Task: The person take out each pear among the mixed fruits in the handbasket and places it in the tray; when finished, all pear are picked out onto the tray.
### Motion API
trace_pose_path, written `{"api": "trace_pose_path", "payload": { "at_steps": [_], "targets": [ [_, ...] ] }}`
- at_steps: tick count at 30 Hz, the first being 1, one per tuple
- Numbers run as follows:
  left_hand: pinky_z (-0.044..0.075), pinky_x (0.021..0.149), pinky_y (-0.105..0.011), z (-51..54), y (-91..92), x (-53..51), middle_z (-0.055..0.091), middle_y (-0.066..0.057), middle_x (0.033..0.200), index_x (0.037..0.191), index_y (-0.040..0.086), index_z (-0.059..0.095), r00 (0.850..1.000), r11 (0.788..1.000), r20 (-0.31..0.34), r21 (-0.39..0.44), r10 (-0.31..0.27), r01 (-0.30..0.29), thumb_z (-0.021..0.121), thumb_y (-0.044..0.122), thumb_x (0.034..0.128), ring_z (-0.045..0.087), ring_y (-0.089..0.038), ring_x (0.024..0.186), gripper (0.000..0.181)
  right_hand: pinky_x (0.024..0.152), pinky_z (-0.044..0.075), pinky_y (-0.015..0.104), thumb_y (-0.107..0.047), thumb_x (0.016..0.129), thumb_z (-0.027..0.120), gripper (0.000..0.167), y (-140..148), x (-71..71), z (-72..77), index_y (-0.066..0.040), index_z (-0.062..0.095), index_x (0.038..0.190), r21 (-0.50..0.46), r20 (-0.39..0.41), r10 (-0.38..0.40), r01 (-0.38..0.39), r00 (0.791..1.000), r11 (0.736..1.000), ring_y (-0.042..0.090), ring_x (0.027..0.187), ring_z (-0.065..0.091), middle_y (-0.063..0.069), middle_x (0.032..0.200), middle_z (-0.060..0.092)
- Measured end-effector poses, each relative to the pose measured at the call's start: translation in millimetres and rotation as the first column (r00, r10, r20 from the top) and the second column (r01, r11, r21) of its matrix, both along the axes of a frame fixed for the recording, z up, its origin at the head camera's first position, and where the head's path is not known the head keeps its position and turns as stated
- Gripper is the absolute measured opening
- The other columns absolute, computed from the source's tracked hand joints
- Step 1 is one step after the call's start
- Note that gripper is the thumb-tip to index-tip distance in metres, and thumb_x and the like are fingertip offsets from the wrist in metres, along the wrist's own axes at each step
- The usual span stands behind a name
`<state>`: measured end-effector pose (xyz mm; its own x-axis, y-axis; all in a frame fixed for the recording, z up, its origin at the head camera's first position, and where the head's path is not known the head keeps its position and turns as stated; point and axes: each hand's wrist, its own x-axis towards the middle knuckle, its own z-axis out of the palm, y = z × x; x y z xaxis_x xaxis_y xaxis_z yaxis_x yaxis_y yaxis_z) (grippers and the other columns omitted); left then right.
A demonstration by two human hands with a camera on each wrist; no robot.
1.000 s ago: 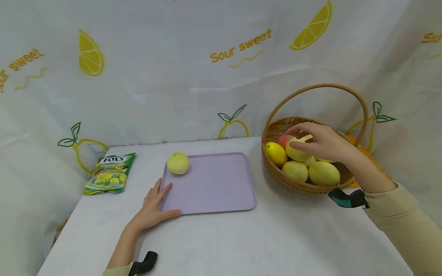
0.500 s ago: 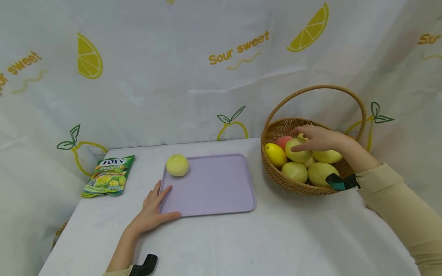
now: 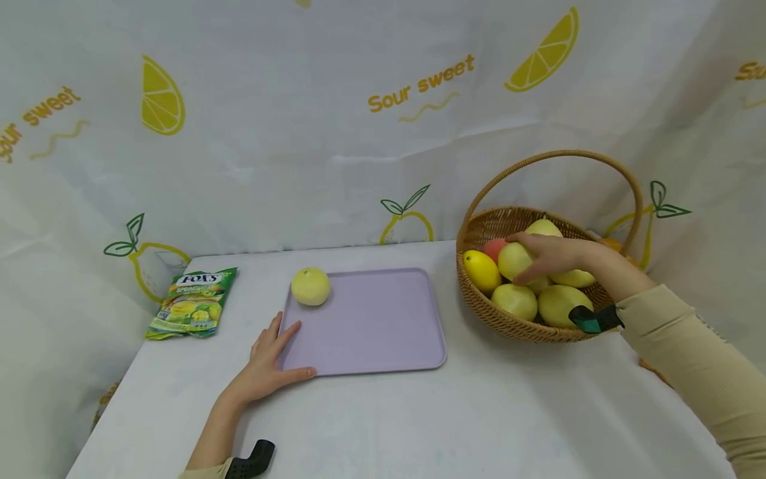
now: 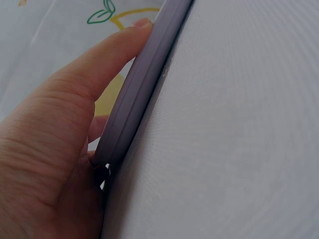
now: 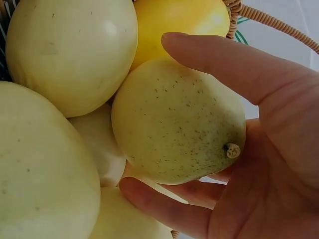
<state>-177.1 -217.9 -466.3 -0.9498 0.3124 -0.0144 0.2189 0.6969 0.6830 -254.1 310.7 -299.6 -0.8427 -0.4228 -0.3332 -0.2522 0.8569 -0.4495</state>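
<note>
At the corner of a lilac tray (image 3: 371, 326), my left hand (image 3: 263, 366) spreads its straight fingers along the left edge and its thumb along the near edge. A round pale yellow-green fruit (image 3: 310, 287) sits at the tray's far left corner. My right hand (image 3: 556, 254) is inside a wicker basket (image 3: 514, 332) and holds a speckled pear (image 5: 174, 114), stem toward the palm. Thumb and fingers curl around opposite sides of this pear in the right wrist view. Beside it lie a bright yellow lemon (image 3: 481, 271), a red fruit (image 3: 494, 248) and several pale fruits.
The basket's tall handle (image 3: 553, 154) arches behind my right hand. A green Fox's candy bag (image 3: 193, 305) lies left of the tray. A printed cloth (image 3: 287, 166) hangs behind the white table (image 3: 383, 426).
My right hand has lowered onto the pear, and its thumb and fingers have closed around it. The left hand stays at the tray corner.
</note>
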Motion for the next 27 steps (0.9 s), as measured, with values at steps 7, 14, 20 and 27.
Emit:
{"api": "trace_pose_path", "payload": {
  "at_steps": [7, 14, 20, 27],
  "targets": [
    [0.0, 0.106, -0.072, -0.6, -0.2, -0.2, -0.002, -0.023, 0.161, 0.152, 0.006, 0.031, 1.0, 1.0, -0.003, -0.003, 0.0, 0.0, 0.08, 0.045, 0.0765, -0.006, -0.056, 0.14, 0.098, 0.09, 0.044, 0.053, -0.032, 0.087, 0.073, 0.081, -1.1, -0.6, 0.6, 0.007, 0.031, 0.144, 0.039, -0.033, 0.005, -0.004, 0.999, 0.999, 0.037, 0.115, 0.051, 0.028, 0.135, 0.048],
    [-0.001, 0.106, -0.072, -0.5, -0.1, -0.5, -0.003, -0.022, 0.161, 0.153, 0.007, 0.031, 1.0, 1.0, 0.01, -0.005, 0.005, -0.005, 0.079, 0.046, 0.0768, -0.007, -0.055, 0.141, 0.098, 0.085, 0.047, 0.049, -0.039, 0.084, 0.075, 0.081, -3.2, 2.8, 6.7, 0.002, 0.039, 0.143, 0.079, -0.074, -0.013, 0.019, 0.997, 0.997, 0.032, 0.107, 0.056, 0.021, 0.127, 0.056],
    [-0.002, 0.107, -0.071, -2.8, -0.7, -1.5, -0.002, -0.023, 0.161, 0.152, 0.006, 0.032, 1.0, 1.0, -0.002, -0.001, 0.002, -0.002, 0.08, 0.046, 0.0766, -0.007, -0.056, 0.14, 0.098, 0.073, 0.048, 0.039, -0.044, 0.081, 0.077, 0.077, -4.8, 9.6, 13.3, -0.004, 0.046, 0.139, 0.061, -0.148, -0.004, 0.014, 0.989, 0.998, 0.024, 0.093, 0.058, 0.011, 0.114, 0.061],
    [-0.001, 0.106, -0.072, -4.7, -1.8, -0.7, -0.002, -0.024, 0.16, 0.151, 0.005, 0.033, 1.0, 1.0, -0.016, 0.008, -0.008, 0.008, 0.079, 0.047, 0.0766, -0.006, -0.056, 0.14, 0.098, 0.067, 0.049, 0.036, -0.047, 0.08, 0.078, 0.08, -11.9, 22.7, 23.0, -0.011, 0.042, 0.141, 0.014, -0.19, -0.058, 0.062, 0.98, 0.998, 0.024, 0.087, 0.059, 0.013, 0.115, 0.059]
  ]
}}
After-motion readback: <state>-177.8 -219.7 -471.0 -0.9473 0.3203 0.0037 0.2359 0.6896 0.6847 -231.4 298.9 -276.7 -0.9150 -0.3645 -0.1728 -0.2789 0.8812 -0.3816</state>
